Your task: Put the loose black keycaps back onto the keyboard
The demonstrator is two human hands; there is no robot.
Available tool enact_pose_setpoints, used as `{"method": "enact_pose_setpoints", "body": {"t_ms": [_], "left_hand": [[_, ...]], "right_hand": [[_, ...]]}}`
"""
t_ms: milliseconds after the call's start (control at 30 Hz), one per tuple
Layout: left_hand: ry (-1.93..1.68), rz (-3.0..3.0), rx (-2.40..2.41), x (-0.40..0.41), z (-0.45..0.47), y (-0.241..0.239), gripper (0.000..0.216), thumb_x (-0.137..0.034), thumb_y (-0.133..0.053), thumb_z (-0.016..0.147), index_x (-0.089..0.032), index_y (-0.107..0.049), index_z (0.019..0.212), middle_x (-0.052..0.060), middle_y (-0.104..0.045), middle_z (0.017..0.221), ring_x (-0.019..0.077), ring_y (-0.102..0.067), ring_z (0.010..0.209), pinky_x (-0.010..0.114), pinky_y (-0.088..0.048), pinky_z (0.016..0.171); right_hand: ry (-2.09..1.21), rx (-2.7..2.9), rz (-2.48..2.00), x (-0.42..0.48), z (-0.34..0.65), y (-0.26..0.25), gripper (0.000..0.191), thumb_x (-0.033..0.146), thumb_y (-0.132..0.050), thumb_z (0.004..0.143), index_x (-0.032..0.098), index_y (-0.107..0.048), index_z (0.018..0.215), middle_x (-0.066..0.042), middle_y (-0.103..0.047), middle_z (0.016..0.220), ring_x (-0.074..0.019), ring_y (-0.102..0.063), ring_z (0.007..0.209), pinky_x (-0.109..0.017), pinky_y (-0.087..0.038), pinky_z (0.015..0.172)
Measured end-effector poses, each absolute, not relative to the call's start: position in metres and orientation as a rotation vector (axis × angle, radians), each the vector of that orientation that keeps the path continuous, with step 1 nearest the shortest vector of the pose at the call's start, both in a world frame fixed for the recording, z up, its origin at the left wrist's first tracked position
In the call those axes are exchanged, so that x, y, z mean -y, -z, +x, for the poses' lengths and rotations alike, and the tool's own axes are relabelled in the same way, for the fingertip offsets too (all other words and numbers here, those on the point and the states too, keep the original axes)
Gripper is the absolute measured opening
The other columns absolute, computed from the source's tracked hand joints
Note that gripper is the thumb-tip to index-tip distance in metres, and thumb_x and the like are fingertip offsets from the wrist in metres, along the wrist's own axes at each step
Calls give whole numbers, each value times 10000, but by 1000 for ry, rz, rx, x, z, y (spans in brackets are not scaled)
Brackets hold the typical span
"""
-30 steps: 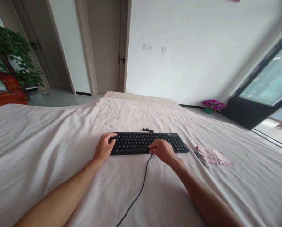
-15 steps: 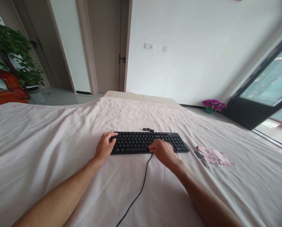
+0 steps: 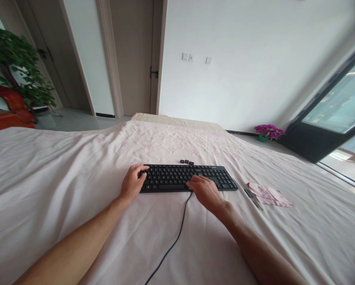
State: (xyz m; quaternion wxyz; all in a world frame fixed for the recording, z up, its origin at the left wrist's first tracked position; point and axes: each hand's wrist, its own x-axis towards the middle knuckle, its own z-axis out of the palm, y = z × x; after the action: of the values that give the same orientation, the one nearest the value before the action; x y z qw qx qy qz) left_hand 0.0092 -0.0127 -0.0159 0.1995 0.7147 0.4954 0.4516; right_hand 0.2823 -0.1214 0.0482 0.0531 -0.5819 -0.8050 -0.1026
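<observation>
A black keyboard [image 3: 168,176] lies flat on the pale floral cloth, its cable [image 3: 182,225] running toward me from the front edge. My left hand [image 3: 132,183] grips the keyboard's left end, index finger along the top corner and thumb over the left keys. Bent over the front row, near the right end of the space bar, my right hand [image 3: 204,188] has its fingers pressed together; whatever is between the fingertips is hidden. Three small black keycaps [image 3: 186,161] lie in a row just behind the keyboard.
To the right lie a folded pink cloth [image 3: 271,195] and a slim tool with a dark end [image 3: 249,193]. The pale cloth [image 3: 130,245] is wrinkled. Beyond are a wooden chair [image 3: 11,105], a green plant [image 3: 20,67] and purple flowers [image 3: 268,131].
Almost nothing differs. Both hands stay at the same places on the keyboard; the whole view has shifted very slightly.
</observation>
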Motion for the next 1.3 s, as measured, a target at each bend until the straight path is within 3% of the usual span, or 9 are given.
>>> {"method": "enact_pose_setpoints", "body": {"t_ms": [467,833,1300], "left_hand": [[-1246,2017,-1380,11,9,19,279,-223,-498,792,-233,-659,1019,50,-557,1161,203,-506,1140,369,-395,1031],[-1248,2022,-1373,12,9,17,280,-212,-495,793,-228,-660,1019,52,-561,1153,204,-506,1136,377,-394,1033],[-1246,2035,-1376,11,9,18,281,-217,-494,794,-227,-661,1020,54,-562,1145,204,-510,1129,374,-400,1025]], "right_hand": [[261,2386,-1809,124,283,-46,186,219,-496,914,239,-660,1001,-23,-610,875,-146,-561,829,-244,-360,670],[241,2335,-1835,128,286,-45,195,274,-482,928,242,-663,992,-19,-613,866,-146,-570,798,-246,-366,682],[252,2427,-1820,127,280,-47,216,199,-469,922,252,-661,1006,-17,-599,840,-141,-534,818,-249,-335,684]]}}
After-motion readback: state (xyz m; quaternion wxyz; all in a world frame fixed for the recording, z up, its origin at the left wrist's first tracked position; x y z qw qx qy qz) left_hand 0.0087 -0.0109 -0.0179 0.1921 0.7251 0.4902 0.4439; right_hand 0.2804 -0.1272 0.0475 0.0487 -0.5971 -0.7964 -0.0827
